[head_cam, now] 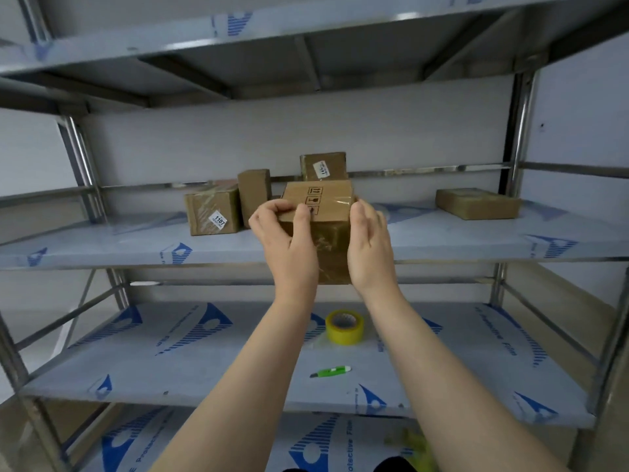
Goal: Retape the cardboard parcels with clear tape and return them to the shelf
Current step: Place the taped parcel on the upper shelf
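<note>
I hold a taped cardboard parcel (pixel 326 219) with black handling symbols up in front of the middle shelf (pixel 102 247). My left hand (pixel 286 243) grips its left top edge, fingers curled over the rim and thumb on the top face. Along its right side lies my right hand (pixel 369 247), flat with straight fingers. Behind it on that shelf stand a labelled parcel (pixel 212 212), a narrow upright parcel (pixel 254 195) and a tall labelled parcel (pixel 323 166); a flat parcel (pixel 478 203) lies at the right. A roll of clear yellowish tape (pixel 344 327) sits on the lower shelf (pixel 204 362).
A green utility knife (pixel 330 372) lies on the lower shelf, in front of the tape. Steel uprights (pixel 520 131) frame the rack, and another shelf hangs overhead. All shelf boards carry blue-printed protective film. A yellow-green object (pixel 413 441) lies blurred near the bottom shelf.
</note>
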